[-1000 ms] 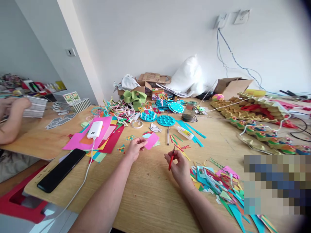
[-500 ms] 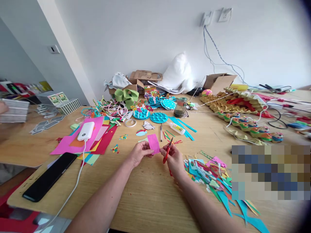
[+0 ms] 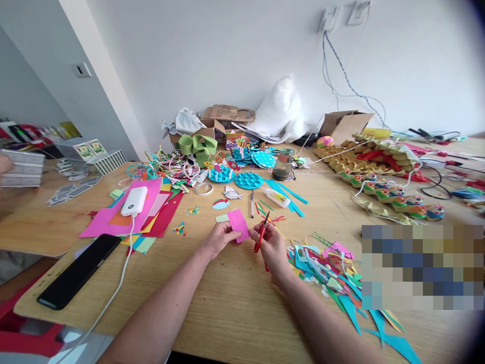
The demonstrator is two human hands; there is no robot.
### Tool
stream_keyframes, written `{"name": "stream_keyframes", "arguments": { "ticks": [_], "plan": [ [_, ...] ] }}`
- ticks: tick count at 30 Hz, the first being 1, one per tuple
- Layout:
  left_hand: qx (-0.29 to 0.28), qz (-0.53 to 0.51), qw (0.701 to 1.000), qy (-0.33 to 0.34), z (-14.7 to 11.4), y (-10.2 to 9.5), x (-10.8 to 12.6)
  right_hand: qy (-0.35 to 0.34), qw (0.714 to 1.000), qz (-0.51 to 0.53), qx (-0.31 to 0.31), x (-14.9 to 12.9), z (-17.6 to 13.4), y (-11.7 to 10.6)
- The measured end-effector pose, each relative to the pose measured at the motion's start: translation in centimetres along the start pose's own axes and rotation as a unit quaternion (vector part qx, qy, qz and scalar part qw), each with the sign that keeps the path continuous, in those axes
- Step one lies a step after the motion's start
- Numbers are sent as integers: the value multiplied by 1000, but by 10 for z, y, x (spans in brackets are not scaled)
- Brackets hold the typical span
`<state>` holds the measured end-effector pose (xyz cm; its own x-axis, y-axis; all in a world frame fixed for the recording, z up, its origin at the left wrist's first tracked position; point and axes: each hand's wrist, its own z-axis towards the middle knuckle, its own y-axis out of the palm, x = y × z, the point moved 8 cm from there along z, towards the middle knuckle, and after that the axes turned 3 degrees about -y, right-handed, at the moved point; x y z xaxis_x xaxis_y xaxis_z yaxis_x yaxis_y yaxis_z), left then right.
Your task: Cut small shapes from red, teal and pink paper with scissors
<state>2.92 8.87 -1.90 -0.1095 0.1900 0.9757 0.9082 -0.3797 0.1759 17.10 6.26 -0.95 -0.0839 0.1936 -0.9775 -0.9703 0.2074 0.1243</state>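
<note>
A small piece of pink paper (image 3: 237, 224) with faint lines on it is pinched in my left hand (image 3: 220, 239). My right hand (image 3: 273, 246) holds red-handled scissors (image 3: 261, 234), blades pointing up and away from me; its fingertips are close to the paper's right edge. Beyond the hands lie a pen (image 3: 252, 205), a paper fish (image 3: 232, 193) with drawn outlines, and a blue fish cutout (image 3: 221, 203). A pale green paper piece (image 3: 222, 218) lies just behind the pink one. A glue bottle (image 3: 278, 197) rests on its side near blue paper strips (image 3: 294, 193).
Paper scraps (image 3: 329, 273) spread over the table at right, beside egg cartons (image 3: 382, 174). Coloured sheets (image 3: 102, 218) carry a white power bank (image 3: 134, 201) at left, near a black phone (image 3: 79, 271). A glass jar (image 3: 282, 166) and blue round pieces (image 3: 249, 180) stand farther back.
The pink paper has tilted slightly leftward in my left hand. My right hand keeps the scissors in nearly the same place. The camera view has shifted a little.
</note>
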Motion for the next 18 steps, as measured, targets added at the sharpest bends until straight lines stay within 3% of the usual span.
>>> {"name": "stream_keyframes", "arguments": {
  "ticks": [8, 14, 18],
  "plan": [
    [-66, 60, 996, -18, -6, 15, 1, 44, 997, 55, -22, 2, -1, 6],
    [35, 18, 999, 4, -2, -4, 4, -3, 999, -23, -30, -9, -2, 4],
    [104, -75, 992, 12, -2, -18, 10, -4, 991, -96, -91, -17, -9, 12]
  ]
}}
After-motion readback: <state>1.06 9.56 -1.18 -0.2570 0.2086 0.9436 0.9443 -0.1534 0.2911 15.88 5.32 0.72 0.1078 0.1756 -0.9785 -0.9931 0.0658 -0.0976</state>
